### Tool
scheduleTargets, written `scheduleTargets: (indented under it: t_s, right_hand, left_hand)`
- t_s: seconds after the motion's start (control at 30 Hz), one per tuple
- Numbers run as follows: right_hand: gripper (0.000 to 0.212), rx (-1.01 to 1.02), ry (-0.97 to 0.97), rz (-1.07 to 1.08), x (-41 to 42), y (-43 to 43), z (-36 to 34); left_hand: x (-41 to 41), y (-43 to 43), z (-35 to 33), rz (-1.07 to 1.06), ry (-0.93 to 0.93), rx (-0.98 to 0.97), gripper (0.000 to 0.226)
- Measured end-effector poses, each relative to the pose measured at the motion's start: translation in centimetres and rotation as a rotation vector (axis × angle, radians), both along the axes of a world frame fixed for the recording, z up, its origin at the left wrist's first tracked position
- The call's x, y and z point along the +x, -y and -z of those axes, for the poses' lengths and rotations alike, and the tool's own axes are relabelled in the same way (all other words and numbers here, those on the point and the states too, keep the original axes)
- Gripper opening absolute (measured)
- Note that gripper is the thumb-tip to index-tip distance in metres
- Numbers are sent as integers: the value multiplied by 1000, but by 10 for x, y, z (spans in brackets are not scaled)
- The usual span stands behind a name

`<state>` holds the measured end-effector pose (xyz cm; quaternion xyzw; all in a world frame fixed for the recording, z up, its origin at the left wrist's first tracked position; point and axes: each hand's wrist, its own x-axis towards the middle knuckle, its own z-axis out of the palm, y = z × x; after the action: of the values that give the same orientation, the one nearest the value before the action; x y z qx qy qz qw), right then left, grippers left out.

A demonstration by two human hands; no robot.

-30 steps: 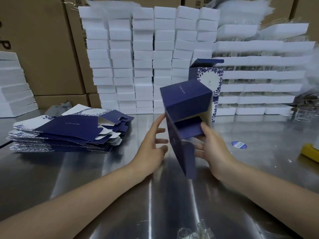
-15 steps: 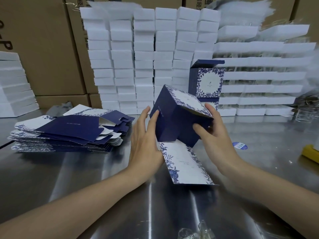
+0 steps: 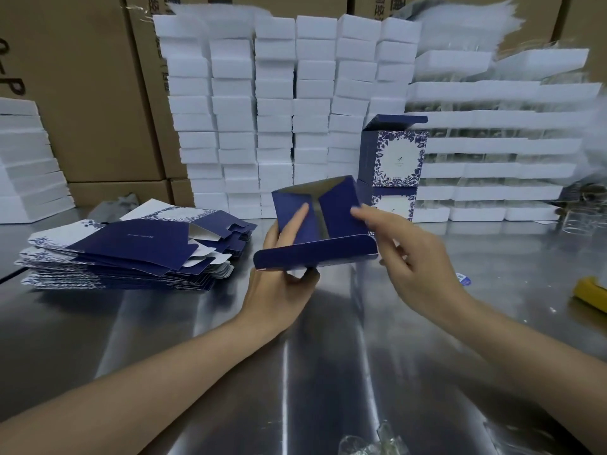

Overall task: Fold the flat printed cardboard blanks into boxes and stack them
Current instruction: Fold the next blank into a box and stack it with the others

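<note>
L hand gripped the box from below, thumb under the long front flap, index finger laid on the left inner flap. R hand was open, fingertips touching the right inner flap; I couldn't tell whether its thumb pinched the box edge. Box was held above the table, mid-frame, open end toward me, both inner flaps turned in, long flap sticking out. Blanks lay stacked flat on the table, left of the box & well apart. Two done boxes stood stacked behind it, near white foam blocks. Cartons stood at the back.
</note>
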<state>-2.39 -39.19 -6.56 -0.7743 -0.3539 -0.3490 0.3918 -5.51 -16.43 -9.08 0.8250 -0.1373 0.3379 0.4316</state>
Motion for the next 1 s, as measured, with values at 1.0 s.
scheduleTargets:
  t_s: [1.0]
  right_hand:
    - [44,148,-102,-26,-2,-9,1]
  left_hand:
    - [-3,-1,-3,56,111,-240,60]
